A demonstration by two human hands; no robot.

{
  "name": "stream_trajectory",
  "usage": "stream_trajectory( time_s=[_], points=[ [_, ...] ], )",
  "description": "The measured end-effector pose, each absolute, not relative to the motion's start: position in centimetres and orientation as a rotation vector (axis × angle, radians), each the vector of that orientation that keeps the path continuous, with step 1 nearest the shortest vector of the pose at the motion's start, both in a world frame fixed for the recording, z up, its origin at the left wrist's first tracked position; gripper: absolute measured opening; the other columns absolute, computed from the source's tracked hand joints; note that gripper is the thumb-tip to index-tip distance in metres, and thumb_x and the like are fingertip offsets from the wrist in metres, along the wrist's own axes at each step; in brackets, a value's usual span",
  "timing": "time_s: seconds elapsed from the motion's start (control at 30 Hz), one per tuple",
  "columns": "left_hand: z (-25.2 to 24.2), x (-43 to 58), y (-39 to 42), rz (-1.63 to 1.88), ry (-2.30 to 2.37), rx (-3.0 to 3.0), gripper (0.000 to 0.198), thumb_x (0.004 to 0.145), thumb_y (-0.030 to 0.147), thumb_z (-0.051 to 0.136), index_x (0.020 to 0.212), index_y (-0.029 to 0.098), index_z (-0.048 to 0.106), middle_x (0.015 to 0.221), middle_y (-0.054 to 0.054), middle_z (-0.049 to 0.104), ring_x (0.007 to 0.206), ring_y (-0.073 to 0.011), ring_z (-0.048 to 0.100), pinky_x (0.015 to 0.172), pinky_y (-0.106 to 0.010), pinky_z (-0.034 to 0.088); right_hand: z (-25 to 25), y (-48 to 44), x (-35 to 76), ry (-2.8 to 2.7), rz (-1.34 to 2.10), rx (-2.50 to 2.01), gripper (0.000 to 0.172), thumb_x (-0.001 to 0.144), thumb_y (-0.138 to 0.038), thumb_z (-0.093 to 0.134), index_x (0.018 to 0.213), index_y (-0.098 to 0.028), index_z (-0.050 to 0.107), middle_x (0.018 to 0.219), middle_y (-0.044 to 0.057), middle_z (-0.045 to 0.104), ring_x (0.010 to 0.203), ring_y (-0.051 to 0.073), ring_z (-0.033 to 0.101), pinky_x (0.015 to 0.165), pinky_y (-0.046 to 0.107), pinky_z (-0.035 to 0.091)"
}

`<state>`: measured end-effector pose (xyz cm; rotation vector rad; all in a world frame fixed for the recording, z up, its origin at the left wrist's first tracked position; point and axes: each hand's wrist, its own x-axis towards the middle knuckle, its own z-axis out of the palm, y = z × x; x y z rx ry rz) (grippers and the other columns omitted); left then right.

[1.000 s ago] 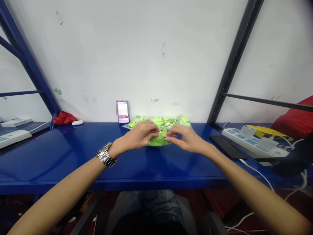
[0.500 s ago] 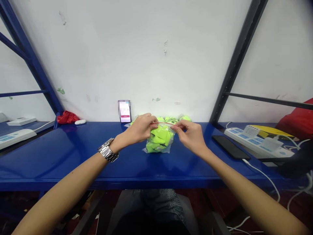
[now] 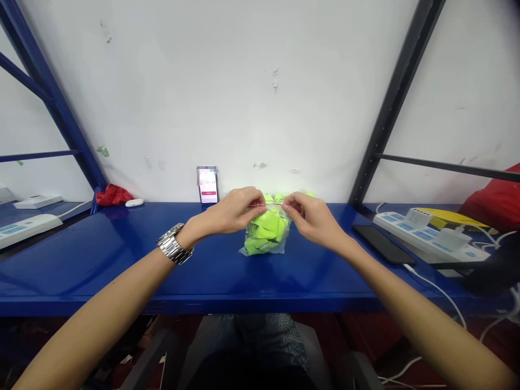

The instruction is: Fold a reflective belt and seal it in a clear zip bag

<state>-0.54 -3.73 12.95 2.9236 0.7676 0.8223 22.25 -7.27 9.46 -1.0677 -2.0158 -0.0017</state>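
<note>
A clear zip bag [image 3: 266,238] with a red strip along its top edge stands on the blue table, stuffed with neon yellow-green fabric pieces whose kind I cannot make out. My left hand [image 3: 238,210] pinches the red strip toward its left end, thumb and fingers together. At the strip's right end, my right hand [image 3: 311,216] grips the edge between thumb and forefinger. Behind the bag, more neon yellow-green items [image 3: 279,198] lie against the wall, partly hidden by my hands. A metal-band watch [image 3: 174,245] circles my left wrist.
An upright phone [image 3: 208,185] leans on the wall. To its left lie a white case [image 3: 134,202] and red cloth [image 3: 114,195]. On the right are a dark phone [image 3: 384,245] on a cable and a power strip [image 3: 426,233]. Shelf posts flank the blue table [image 3: 122,271].
My left hand has slid a little right along the bag's red strip, bringing my hands closer together. My right hand has shifted slightly left, still pinching. The bag stays in nearly the same place.
</note>
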Motion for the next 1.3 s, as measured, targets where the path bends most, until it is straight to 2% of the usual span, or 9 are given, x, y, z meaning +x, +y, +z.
stream_trajectory(
  time_s=[0.1,0.3,0.4,0.53,0.67,0.8,1.1,1.23,1.3],
  points=[
    [13.2,-0.4,-3.9,0.802,0.757,2.982,0.012,0.094,0.024,0.047,0.087,0.017,0.053,0.079,-0.004,0.059,0.068,-0.0132,0.05,0.062,-0.028,0.039,9.5,-7.3,22.0,-2.044,-0.011,-1.051,0.018,0.095,-0.031,0.046,0.088,-0.017,0.056,0.08,0.005,0.063,0.069,0.015,0.053,0.064,0.028,0.039],
    [13.3,-0.3,-3.0,0.822,0.778,2.953,0.009,0.087,0.019,0.049,0.079,0.018,0.049,0.07,-0.001,0.054,0.06,-0.0122,0.045,0.056,-0.027,0.033,10.4,-6.1,21.2,-2.13,0.147,-0.94,0.026,0.092,-0.036,0.053,0.11,-0.019,0.062,0.112,0.009,0.068,0.102,0.022,0.061,0.085,0.035,0.046],
    [13.2,-0.3,-2.2,0.797,0.84,2.943,0.007,0.084,0.016,0.05,0.077,0.018,0.049,0.067,-0.001,0.053,0.058,-0.0118,0.044,0.054,-0.026,0.032,11.3,-5.2,20.4,-2.184,0.276,-0.967,0.017,0.088,-0.027,0.055,0.096,-0.017,0.067,0.098,0.007,0.072,0.093,0.021,0.064,0.081,0.033,0.045],
    [12.6,-0.3,-1.5,0.785,0.902,2.928,0.008,0.081,0.015,0.052,0.076,0.019,0.047,0.067,-0.001,0.052,0.057,-0.012,0.043,0.053,-0.026,0.03,12.0,-4.4,19.1,-2.192,0.243,-1.146,0.006,0.079,-0.015,0.057,0.075,-0.016,0.06,0.074,0.003,0.066,0.071,0.016,0.058,0.063,0.026,0.039],
    [11.6,-0.4,-1.5,0.769,0.925,2.95,0.014,0.076,0.01,0.051,0.077,0.02,0.041,0.069,-0.001,0.052,0.058,-0.013,0.042,0.052,-0.027,0.03,11.4,-4.2,18.0,-2.2,0.069,-1.289,0.017,0.066,-0.003,0.053,0.068,-0.019,0.048,0.064,0.0,0.056,0.06,0.013,0.046,0.053,0.025,0.027],
    [10.4,0.0,-1.4,0.797,0.87,3.025,0.016,0.076,0.006,0.048,0.079,0.02,0.041,0.075,-0.004,0.052,0.064,-0.0154,0.044,0.055,-0.029,0.033,10.7,-4.7,17.9,-2.218,-0.062,-1.37,0.024,0.063,0.0,0.052,0.07,-0.021,0.043,0.063,0.0,0.052,0.059,0.014,0.043,0.052,0.026,0.023],
    [8.2,1.3,-1.6,0.707,0.929,3.248,0.016,0.087,0.007,0.039,0.088,0.015,0.053,0.081,-0.008,0.055,0.061,-0.0146,0.043,0.056,-0.03,0.032,6.6,-4.0,19.0,-2.184,-0.157,-1.427,0.019,0.069,-0.005,0.053,0.08,-0.019,0.048,0.064,0.002,0.052,0.057,0.016,0.04,0.053,0.027,0.02],
    [8.1,1.8,-1.1,0.716,0.965,3.247,0.013,0.09,0.009,0.043,0.086,0.015,0.053,0.08,-0.007,0.057,0.058,-0.0133,0.044,0.054,-0.028,0.029,5.1,-4.2,20.2,-2.052,0.012,-1.227,0.006,0.083,-0.015,0.048,0.08,-0.018,0.052,0.067,0.001,0.055,0.059,0.015,0.046,0.056,0.026,0.028],
    [8.7,1.8,-1.0,0.8,0.943,3.18,0.012,0.093,0.014,0.045,0.084,0.016,0.053,0.078,-0.007,0.058,0.063,-0.0144,0.049,0.056,-0.028,0.032,5.7,-4.8,20.9,-2.033,0.114,-1.131,0.013,0.089,-0.022,0.048,0.083,-0.017,0.058,0.067,0.001,0.059,0.061,0.015,0.05,0.058,0.026,0.033]
  ],
)
